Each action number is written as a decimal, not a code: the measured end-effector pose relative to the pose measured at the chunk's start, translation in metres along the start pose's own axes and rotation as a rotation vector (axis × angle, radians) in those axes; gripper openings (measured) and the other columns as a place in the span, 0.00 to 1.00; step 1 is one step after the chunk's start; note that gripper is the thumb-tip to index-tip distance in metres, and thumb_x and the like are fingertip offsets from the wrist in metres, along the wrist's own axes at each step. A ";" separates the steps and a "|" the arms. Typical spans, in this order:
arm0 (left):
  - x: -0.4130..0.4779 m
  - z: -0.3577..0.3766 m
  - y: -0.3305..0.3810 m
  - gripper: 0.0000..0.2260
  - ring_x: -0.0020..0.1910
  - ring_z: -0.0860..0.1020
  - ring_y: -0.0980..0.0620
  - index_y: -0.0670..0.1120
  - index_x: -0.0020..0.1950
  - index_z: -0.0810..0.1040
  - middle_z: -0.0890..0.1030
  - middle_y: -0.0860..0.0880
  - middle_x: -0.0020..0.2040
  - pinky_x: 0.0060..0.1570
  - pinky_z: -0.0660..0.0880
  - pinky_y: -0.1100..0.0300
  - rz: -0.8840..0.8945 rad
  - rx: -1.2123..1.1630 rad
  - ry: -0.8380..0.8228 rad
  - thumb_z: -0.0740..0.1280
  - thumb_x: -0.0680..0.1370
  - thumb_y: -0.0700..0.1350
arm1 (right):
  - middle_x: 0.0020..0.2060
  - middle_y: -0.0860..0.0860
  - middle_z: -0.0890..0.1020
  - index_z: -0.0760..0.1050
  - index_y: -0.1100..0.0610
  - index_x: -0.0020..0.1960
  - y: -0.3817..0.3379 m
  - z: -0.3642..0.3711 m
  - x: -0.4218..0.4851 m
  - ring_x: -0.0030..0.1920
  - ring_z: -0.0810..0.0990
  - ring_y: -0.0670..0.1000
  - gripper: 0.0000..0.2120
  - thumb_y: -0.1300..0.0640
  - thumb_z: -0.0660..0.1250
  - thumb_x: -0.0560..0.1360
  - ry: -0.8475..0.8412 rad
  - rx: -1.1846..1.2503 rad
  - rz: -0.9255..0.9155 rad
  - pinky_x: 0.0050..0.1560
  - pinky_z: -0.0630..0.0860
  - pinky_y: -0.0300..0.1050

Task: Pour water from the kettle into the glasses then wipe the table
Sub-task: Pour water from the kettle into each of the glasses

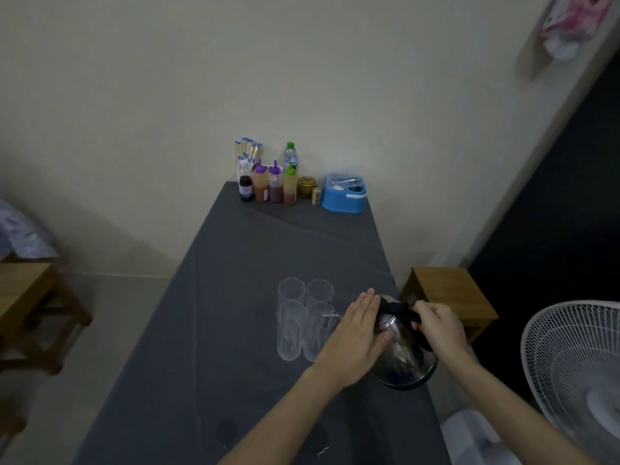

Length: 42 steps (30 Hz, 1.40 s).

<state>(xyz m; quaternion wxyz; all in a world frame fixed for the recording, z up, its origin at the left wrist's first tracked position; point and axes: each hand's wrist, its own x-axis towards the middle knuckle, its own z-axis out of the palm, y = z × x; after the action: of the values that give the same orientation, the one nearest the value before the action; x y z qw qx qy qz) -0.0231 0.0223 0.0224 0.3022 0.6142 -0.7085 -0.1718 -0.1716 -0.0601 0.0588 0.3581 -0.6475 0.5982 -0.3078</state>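
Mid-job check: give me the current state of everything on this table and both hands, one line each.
Steel kettle with black handle: tilted, spout at near-right glass.
Four clear ribbed glasses: upright, clustered; fill level unclear.
Right hand: gripping kettle handle.
Left hand: flat against kettle's side.
Grey tablecloth: dark spots near front edge.
Sauce bottles: capped, upright.

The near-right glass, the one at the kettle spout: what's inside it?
The kettle spout reaches over the near-right glass. Its walls look clear, but no water level can be made out. The left hand covers its right side and base.
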 end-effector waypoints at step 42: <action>0.000 0.000 0.004 0.31 0.76 0.39 0.59 0.46 0.78 0.41 0.41 0.54 0.78 0.75 0.42 0.62 -0.041 -0.097 0.068 0.55 0.82 0.53 | 0.19 0.44 0.75 0.70 0.53 0.22 -0.030 -0.012 0.012 0.25 0.74 0.46 0.21 0.54 0.61 0.73 -0.033 -0.246 -0.256 0.33 0.70 0.47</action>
<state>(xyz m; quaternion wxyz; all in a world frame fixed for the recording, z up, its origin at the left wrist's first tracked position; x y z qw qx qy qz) -0.0257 0.0228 0.0248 0.3519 0.6185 -0.6760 -0.1914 -0.1633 -0.0726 0.0901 0.2436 -0.7623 0.5381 -0.2648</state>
